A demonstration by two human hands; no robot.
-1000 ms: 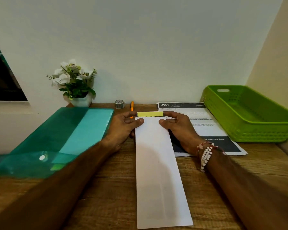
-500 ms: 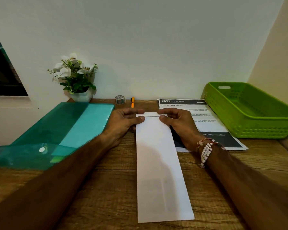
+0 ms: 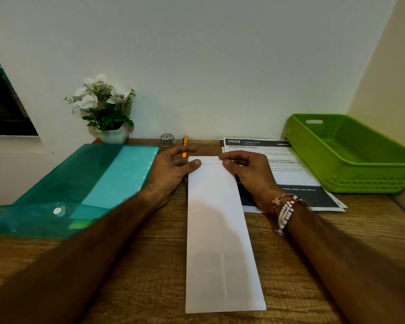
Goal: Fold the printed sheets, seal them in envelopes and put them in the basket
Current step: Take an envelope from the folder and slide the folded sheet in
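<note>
A long white envelope lies lengthwise on the wooden table, its flap folded down at the far end. My left hand presses its thumb on the flap's left side, the other fingers lifted and spread. My right hand pinches the flap's right corner between thumb and curled forefinger. A stack of printed sheets lies to the right, partly under my right hand. The green basket stands at the far right with nothing visible inside.
A teal plastic folder lies open on the left. A small tape roll and an orange pen sit by the back wall, near a potted white flower. A side wall runs close behind the basket.
The flap, raised a second ago with its yellow strip showing, now lies folded flat on the envelope. My left fingers have lifted off, leaving the thumb pressing.
</note>
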